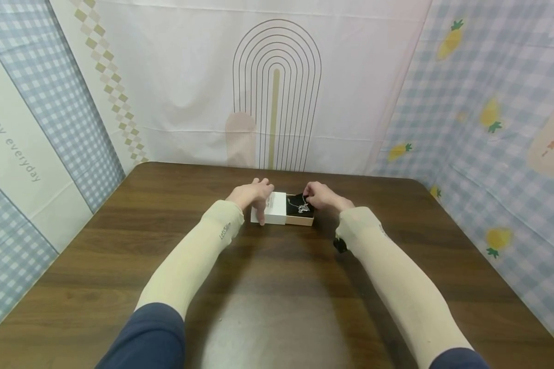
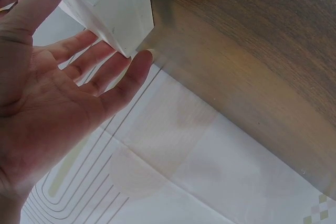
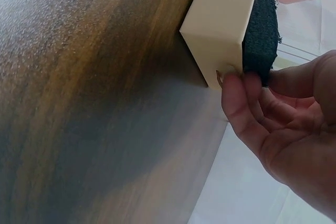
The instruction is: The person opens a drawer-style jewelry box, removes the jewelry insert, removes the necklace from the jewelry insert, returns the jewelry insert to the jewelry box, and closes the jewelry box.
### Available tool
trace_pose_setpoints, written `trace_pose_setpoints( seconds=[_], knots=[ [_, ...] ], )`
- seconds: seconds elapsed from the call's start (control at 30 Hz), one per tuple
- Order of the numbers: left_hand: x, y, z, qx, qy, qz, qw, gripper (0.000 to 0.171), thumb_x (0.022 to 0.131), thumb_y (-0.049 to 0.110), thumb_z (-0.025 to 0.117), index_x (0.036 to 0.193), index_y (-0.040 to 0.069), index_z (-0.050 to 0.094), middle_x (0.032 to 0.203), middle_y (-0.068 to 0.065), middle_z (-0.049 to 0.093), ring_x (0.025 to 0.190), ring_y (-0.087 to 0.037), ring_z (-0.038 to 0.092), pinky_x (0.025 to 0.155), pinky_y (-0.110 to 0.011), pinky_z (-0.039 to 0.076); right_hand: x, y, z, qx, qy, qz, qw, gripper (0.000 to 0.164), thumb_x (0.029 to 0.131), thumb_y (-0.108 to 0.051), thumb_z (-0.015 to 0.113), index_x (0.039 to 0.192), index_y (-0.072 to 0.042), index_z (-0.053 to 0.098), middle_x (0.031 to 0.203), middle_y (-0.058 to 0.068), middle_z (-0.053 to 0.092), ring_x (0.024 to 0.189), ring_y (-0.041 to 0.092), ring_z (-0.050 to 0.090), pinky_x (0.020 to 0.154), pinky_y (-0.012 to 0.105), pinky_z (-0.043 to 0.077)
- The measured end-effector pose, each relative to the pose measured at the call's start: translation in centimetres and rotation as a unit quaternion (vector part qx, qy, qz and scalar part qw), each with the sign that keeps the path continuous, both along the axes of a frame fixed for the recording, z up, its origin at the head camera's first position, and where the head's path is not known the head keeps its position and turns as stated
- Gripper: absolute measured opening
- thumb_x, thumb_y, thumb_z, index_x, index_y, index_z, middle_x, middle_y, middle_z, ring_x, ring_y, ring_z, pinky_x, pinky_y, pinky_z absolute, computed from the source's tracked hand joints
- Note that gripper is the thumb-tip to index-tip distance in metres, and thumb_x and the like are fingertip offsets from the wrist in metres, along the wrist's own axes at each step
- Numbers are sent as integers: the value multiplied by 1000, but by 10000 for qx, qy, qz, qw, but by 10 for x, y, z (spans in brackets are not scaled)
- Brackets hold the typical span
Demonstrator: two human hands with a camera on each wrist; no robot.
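Note:
On the table lies a small jewellery box, its white sleeve [image 1: 277,210] at the left and a beige drawer [image 1: 299,221] pulled partly out to the right. Inside the drawer, a silver chain necklace [image 1: 302,208] rests on a black foam pad [image 3: 261,35]. My left hand [image 1: 255,197] spans the sleeve, thumb on the near side and fingers on the far side. At the drawer's right end, my right hand [image 1: 322,196] pinches the raised end of the foam pad; one fingertip touches the drawer's end wall in the right wrist view.
The brown wooden table [image 1: 268,287] extends around the box. A patterned white cloth [image 1: 189,87] hangs behind its far edge, with checked cloth [image 1: 466,118] at the right. Something small and black [image 1: 339,245] shows by the right wrist.

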State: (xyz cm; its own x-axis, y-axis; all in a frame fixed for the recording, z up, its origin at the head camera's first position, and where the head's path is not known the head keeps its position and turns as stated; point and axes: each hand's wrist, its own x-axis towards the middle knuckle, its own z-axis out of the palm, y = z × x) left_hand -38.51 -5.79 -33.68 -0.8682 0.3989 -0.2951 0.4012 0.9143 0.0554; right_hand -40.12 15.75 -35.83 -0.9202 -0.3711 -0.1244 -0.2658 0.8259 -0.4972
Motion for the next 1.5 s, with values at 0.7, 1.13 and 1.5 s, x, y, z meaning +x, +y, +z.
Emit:
trace_pose_setpoints(
  seconds=[0.7,1.13,1.5],
  knots=[
    [0,1,-1,-100,14,-79,9999,101,60,28,91,141,7,37,144,-14,34,137,-32,30,108,-49,44,-1,10,4,-157,-12,-40,9999,22,88,6,48,109,8,53,108,28,62,66,24,68,71,41,62],
    [-1,1,-1,-12,-19,-14,10000,103,59,27,92,143,7,36,147,-14,33,139,-33,28,107,-52,43,-1,16,5,-150,134,-43,9998,24,88,5,50,111,9,54,111,28,60,75,27,67,70,36,62],
    [-1,2,0,-52,-11,-72,10000,100,60,27,92,141,6,38,145,-15,35,136,-32,31,109,-49,43,-1,26,5,-174,109,-80,9998,23,87,5,50,110,8,55,109,28,63,74,25,65,71,39,61]
  ],
)
